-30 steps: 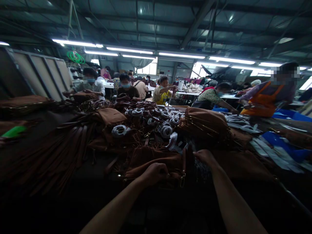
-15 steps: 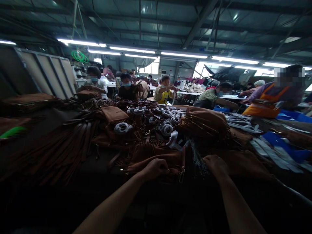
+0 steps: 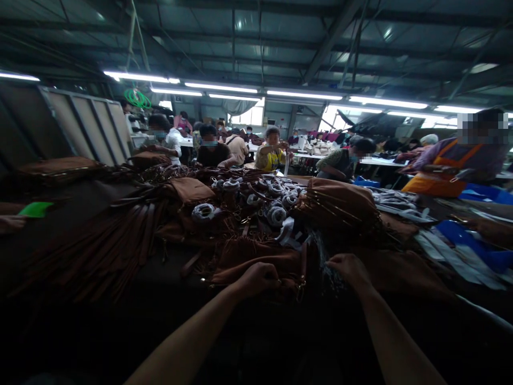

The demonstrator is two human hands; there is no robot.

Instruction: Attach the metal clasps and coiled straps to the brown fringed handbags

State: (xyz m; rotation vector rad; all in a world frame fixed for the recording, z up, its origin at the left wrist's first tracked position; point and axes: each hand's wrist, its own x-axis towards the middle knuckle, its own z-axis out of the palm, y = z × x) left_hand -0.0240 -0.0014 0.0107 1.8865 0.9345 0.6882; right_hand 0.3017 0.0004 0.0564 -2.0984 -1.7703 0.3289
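Note:
A brown fringed bag (image 3: 256, 254) lies right in front of me, with a metal clasp at its right corner. My left hand (image 3: 258, 278) is closed at the bag's near edge, its fingers pinching the material. My right hand (image 3: 349, 267) is to the right of the bag, thumb and fingers pressed together beside a bundle of thin pale strands (image 3: 320, 254). Whether a strand is between those fingers is too dark and small to tell. Beyond the bag are straps rolled in whitish wrapping (image 3: 276, 215).
Long brown strips (image 3: 132, 235) fan out on the left. A stuffed brown bag (image 3: 340, 200) stands behind my right hand, and blue and white sheets (image 3: 465, 251) lie far right. A hand (image 3: 12, 222) with a green piece (image 3: 36, 209) shows at the left edge. Several people work beyond.
My right hand has shifted slightly left, toward the pale strands. My left hand stays at the bag's edge. At the left edge, the green piece has moved right and up.

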